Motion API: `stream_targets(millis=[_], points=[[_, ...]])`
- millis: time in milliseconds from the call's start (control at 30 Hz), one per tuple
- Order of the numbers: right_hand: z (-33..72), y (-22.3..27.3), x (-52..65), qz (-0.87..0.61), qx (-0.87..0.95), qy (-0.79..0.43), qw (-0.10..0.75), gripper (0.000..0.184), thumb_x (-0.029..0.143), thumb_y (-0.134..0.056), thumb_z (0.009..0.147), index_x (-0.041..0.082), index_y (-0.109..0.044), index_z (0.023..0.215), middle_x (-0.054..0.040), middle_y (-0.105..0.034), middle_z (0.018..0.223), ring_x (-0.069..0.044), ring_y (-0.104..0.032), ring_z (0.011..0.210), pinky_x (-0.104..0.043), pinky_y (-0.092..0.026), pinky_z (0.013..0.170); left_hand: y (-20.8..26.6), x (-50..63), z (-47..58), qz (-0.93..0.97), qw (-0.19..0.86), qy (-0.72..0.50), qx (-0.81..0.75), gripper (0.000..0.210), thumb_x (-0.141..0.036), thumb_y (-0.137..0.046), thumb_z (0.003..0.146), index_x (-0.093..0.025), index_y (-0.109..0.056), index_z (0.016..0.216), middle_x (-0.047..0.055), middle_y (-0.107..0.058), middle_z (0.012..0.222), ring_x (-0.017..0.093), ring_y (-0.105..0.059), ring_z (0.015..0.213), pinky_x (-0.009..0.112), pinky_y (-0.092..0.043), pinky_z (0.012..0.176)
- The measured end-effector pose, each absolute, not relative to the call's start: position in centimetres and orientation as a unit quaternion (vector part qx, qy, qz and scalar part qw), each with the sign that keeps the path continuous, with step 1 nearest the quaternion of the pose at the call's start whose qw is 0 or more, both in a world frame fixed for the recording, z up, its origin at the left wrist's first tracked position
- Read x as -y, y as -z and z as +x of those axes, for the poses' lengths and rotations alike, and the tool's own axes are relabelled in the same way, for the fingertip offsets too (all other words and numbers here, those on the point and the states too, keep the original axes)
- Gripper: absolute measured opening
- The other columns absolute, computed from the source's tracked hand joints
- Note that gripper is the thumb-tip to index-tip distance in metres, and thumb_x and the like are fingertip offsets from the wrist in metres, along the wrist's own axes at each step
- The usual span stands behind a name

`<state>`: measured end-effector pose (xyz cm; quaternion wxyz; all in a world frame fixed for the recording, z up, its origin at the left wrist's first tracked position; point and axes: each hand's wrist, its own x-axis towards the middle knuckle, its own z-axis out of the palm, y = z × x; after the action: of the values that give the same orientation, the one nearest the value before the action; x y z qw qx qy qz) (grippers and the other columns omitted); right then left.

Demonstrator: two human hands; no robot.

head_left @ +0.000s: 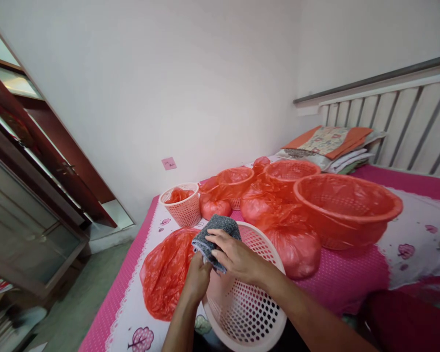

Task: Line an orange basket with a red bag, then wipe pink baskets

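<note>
Item: grey cloth (223, 226), folded into a thick pad, held at the centre over the near rim area of a perforated plastic basket (249, 308), whose mouth faces the wearer at the cloth's 5 o'clock.

Left hand (200, 274): at the cloth's 7 o'clock, fingers closed on its lower edge, tips hidden. Right hand (238, 256): at 4 o'clock, fingers bent and slightly parted over the top; thumb hidden, so whether they pinch the cloth cannot be told.

Surroundings, from the cloth: crumpled red plastic bag (168, 274), 8 o'clock; small basket (185, 212), 11 o'clock; bulging red bag (297, 254), 3 o'clock; large red-lined basket (346, 230), beyond that bag. All on a bed with a pink sheet (337, 278).

Handling notes, by judgement: keep the folds aligned and the left grip firm; smooth with flat right fingers, working outward from the fold; keep loose edges off the basket's holes, where fabric might snag; steady the basket, as the soft bed may let it rock.
</note>
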<state>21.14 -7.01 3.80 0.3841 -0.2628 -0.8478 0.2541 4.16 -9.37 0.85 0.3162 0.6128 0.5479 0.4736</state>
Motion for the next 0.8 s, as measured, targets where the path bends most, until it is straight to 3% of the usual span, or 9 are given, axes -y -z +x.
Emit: stream_targets(millis=[133,300,433,600,800], points=[[21.0,-3.3,7.2,-0.301,0.87,-0.11,0.376,0.054,0.003,-0.05,0.091,0.018,-0.058,0.143,-0.0121,-0.055,0.154,-0.028,-0.048,0.141,-0.051,-0.037,0.121,-0.9,9.7,4.7,0.619,0.321,-0.481,-0.531,0.032,-0.028,-0.059,0.076,-0.018,-0.073,0.104,0.012,-0.076,0.121,0.032,-0.066,0.119,0.048,-0.047,0.11],[20.2,-2.2,7.3,-0.264,0.908,0.017,0.324,0.055,0.013,-0.053,0.099,0.02,-0.047,0.153,-0.0115,-0.051,0.159,-0.031,-0.03,0.153,-0.061,-0.02,0.127,-0.4,10.2,5.2,0.613,0.353,-0.485,-0.514,0.026,-0.026,-0.06,0.076,-0.018,-0.071,0.099,0.013,-0.077,0.115,0.031,-0.069,0.109,0.047,-0.051,0.104],[19.3,-1.4,6.8,-0.264,0.912,0.057,0.31,0.044,0.016,-0.047,0.105,0.018,-0.049,0.149,-0.0133,-0.061,0.143,-0.028,-0.043,0.143,-0.056,-0.022,0.127,0.2,10.6,5.1,0.618,0.357,-0.479,-0.511,0.022,-0.025,-0.058,0.076,-0.019,-0.069,0.093,0.01,-0.077,0.102,0.03,-0.069,0.096,0.046,-0.054,0.093],[19.1,-2.0,6.2,-0.269,0.914,0.074,0.295,0.025,0.017,-0.05,0.105,0.021,-0.062,0.127,-0.0085,-0.068,0.122,-0.025,-0.056,0.125,-0.052,-0.027,0.124,0.4,10.8,4.8,0.623,0.313,-0.478,-0.533,0.022,-0.023,-0.056,0.073,-0.019,-0.07,0.09,0.009,-0.076,0.095,0.031,-0.067,0.095,0.047,-0.055,0.093],[19.8,-2.5,4.9,-0.292,0.909,0.073,0.289,0.017,0.016,-0.054,0.104,0.019,-0.064,0.117,-0.0086,-0.068,0.115,-0.025,-0.059,0.114,-0.051,-0.03,0.12,-0.1,11.1,4.3,0.641,0.31,-0.471,-0.52,0.052,-0.016,-0.053,0.068,-0.021,-0.074,0.115,0.008,-0.077,0.117,0.034,-0.063,0.124,0.049,-0.046,0.113]])
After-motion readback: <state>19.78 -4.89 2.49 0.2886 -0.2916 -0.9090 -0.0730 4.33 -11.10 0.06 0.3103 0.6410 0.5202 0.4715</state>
